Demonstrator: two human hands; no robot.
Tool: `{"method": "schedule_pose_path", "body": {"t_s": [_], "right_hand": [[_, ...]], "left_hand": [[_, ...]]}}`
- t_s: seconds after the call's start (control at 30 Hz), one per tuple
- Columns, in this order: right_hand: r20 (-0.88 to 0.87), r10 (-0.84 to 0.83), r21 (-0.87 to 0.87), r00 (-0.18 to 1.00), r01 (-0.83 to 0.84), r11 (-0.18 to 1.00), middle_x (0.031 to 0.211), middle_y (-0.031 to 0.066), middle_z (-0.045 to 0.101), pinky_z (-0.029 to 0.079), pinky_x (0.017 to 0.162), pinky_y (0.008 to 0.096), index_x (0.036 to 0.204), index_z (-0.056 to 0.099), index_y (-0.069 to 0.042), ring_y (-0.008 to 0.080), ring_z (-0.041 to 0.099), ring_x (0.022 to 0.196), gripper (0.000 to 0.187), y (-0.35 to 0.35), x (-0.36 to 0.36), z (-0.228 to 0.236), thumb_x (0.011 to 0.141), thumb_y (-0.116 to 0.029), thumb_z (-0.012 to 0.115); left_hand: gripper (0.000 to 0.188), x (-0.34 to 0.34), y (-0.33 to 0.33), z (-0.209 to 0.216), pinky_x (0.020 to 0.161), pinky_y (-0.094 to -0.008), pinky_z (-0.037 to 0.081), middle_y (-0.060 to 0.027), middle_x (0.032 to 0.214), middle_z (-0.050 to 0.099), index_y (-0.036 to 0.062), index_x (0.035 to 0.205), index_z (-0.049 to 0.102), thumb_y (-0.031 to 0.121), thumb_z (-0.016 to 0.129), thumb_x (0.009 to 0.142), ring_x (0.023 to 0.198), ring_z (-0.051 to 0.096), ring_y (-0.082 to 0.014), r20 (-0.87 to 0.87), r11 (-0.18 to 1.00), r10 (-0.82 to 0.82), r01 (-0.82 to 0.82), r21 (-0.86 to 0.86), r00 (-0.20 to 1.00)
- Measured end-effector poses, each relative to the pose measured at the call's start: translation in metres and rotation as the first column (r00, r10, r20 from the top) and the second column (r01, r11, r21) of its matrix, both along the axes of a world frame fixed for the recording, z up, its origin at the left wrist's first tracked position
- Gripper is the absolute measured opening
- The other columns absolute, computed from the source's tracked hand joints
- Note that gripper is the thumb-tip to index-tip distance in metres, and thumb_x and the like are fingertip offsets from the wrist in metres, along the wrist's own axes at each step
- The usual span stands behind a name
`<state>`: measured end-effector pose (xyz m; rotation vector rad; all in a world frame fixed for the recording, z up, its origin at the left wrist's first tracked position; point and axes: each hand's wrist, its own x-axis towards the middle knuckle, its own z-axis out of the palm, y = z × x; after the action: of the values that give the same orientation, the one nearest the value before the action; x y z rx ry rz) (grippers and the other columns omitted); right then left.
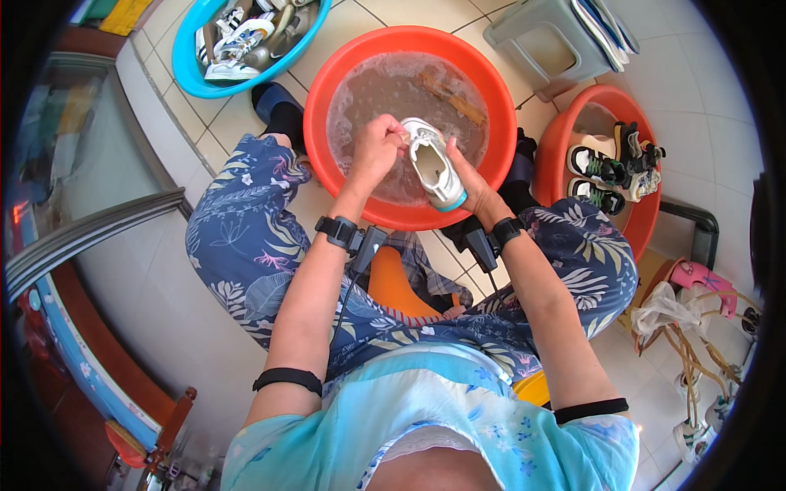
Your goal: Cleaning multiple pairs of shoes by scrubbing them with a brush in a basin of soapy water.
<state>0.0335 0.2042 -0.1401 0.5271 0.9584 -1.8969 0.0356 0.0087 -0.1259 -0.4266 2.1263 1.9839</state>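
A white sneaker [434, 166] with a teal patch at its heel is held over the red-orange basin [318, 90], its opening facing up. My right hand [475, 180] grips it along the right side, thumb on the upper. My left hand [378, 150] is closed in a pinch at the sneaker's left edge near the toe. What those fingers hold, if anything, is too small to make out. Murky, foamy water [368, 90] fills the basin, and a wooden board [452, 98] lies partly in it on the far right side.
A blue basin [190, 61] full of shoes stands at the far left. To the right, a second red basin [550, 155] holds several sneakers [596, 166]. Behind that is a grey plastic stool [532, 49]. A rack with shoes [696, 434] stands at the lower right.
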Motion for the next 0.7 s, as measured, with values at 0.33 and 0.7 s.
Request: {"method": "schedule_pose_path", "body": {"t_s": [0.33, 0.7], "right_hand": [[-0.032, 0.101, 0.018, 0.994, -0.101, 0.995, 0.098, 0.0119, 0.065, 0.056, 0.066, 0.0347, 0.126, 0.05, -0.006, 0.0212, 0.066, 0.078, 0.068, -0.01, 0.001, 0.007, 0.089, -0.062, 0.041], [-0.464, 0.334, 0.669, 0.82, 0.076, 0.74, 0.097, 0.017, 0.065, 0.049, 0.074, 0.0328, 0.108, 0.059, 0.006, 0.023, 0.063, 0.088, 0.061, -0.016, -0.019, -0.002, 0.068, -0.036, 0.077]], "left_hand": [[0.004, -0.009, -0.019, 0.003, 0.053, -0.025, 0.045, -0.0058, 0.066, 0.06, -0.001, 0.077, 0.059, 0.001, 0.061, 0.08, 0.057, 0.055, -0.0116, -0.016, 0.99, 0.126, -0.125, 0.06, 0.992], [0.008, 0.016, -0.025, -0.044, 0.059, -0.0242, 0.046, -0.0043, 0.078, 0.064, 0.0039, 0.092, 0.06, 0.005, 0.057, 0.084, 0.068, 0.061, -0.0117, 0.312, 0.986, 0.098, -0.135, 0.101, 0.945]]}}
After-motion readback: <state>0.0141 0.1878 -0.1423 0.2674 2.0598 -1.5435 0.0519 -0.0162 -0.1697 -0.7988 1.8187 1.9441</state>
